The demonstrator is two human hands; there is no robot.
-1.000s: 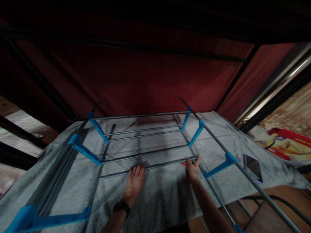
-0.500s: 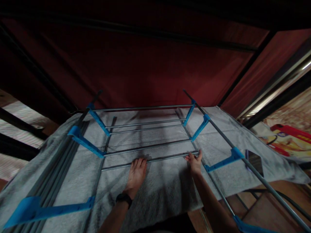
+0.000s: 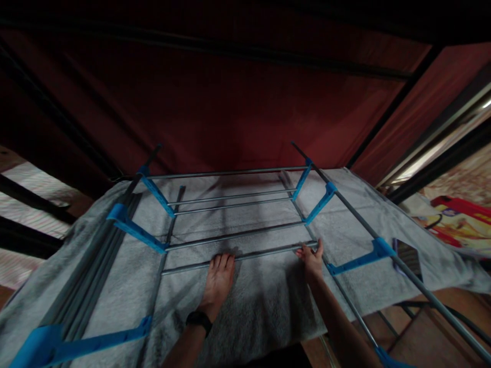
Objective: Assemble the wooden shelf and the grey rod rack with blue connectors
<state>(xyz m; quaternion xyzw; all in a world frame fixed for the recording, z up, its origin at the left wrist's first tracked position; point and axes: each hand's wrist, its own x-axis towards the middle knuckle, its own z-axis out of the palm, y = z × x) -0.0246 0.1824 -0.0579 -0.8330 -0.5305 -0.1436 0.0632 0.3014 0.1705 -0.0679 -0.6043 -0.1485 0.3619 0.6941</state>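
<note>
Left hand (image 3: pixel 218 280) lies flat and open on the grey towel (image 3: pixel 261 306) with fingertips against the nearest metal rod (image 3: pixel 238 258), steadying it, while the right hand (image 3: pixel 312 258) pinches that rod's right end beside the blue bracket (image 3: pixel 356 260) of the rack.

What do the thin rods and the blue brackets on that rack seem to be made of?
The rods look like grey metal with a dull sheen, catching faint light along their length. The blue brackets look like moulded plastic, matte and evenly coloured, though dim light leaves this uncertain.
</note>
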